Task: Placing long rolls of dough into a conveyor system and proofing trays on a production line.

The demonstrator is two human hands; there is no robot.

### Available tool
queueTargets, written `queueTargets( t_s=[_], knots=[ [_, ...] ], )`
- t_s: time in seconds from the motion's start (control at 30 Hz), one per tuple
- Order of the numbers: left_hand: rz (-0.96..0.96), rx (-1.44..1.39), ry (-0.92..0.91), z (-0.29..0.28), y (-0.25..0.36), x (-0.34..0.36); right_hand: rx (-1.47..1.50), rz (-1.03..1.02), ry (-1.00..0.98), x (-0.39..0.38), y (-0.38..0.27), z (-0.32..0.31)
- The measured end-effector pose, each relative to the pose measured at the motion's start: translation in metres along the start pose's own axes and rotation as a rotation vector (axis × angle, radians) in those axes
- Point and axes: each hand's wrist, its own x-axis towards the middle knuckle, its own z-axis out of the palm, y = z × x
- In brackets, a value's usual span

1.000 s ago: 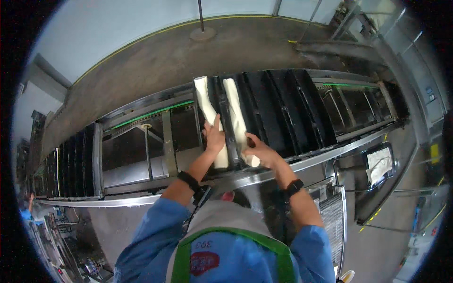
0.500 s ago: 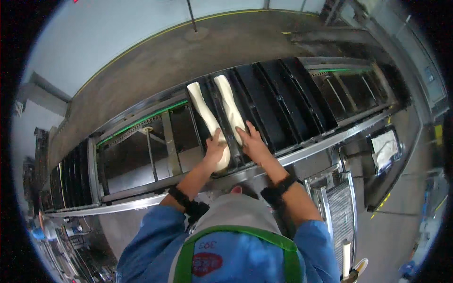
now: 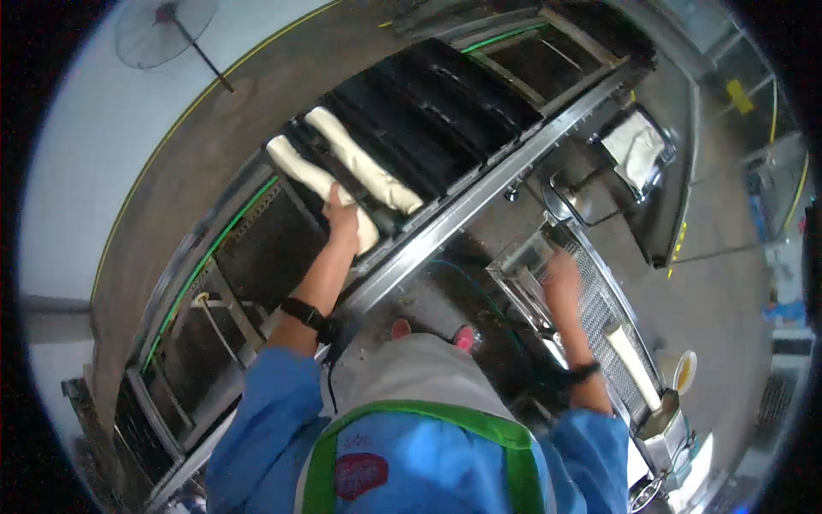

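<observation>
Two rolls (image 3: 364,165) lie on black trays (image 3: 428,103). Left hand (image 3: 343,221) rests on left roll (image 3: 306,170), grip closure unclear; right hand (image 3: 562,281), blurred over mesh (image 3: 599,300), can't tell.

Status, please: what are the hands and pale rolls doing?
Left hand on left pale roll. Second pale roll alongside, untouched. Right hand blurred, near metal mesh. Third pale roll on mesh; nothing seen blocking hands.

There are three pale rolls (image 3: 364,161), two shoes (image 3: 464,337) and one fan (image 3: 154,36).
</observation>
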Motion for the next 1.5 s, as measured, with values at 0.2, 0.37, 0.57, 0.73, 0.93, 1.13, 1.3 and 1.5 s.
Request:
queueTargets(
  t_s=[0.2,0.37,0.57,0.73,0.93,1.13,1.3,1.5],
  knots=[
    [-0.258,-0.126,-0.193,-0.008,0.01,-0.053,-0.441,0.978,-0.397,-0.236,0.264,-0.026],
    [-0.31,-0.15,-0.22,-0.008,0.063,-0.086,-0.651,0.771,-0.242,-0.233,0.266,-0.034],
    [0.311,0.484,-0.159,-0.042,0.045,-0.073,-0.132,0.526,-0.232,-0.189,0.248,-0.076],
    [0.576,0.931,0.383,-0.013,0.048,-0.065,0.619,0.588,0.035,-0.106,0.137,-0.138],
    [0.733,1.025,0.398,-0.014,0.064,-0.067,1.098,0.227,0.07,0.015,0.014,-0.184],
    [0.723,1.053,0.382,-0.016,0.075,-0.068,1.146,-0.119,-0.179,0.177,-0.118,-0.159],
    [0.724,1.02,0.355,-0.005,0.094,-0.072,0.047,-0.561,0.046,0.253,-0.113,0.047],
    [0.665,1.014,0.37,-0.02,0.097,-0.078,0.108,-0.319,-0.472,0.217,-0.142,0.043]
  ],
)
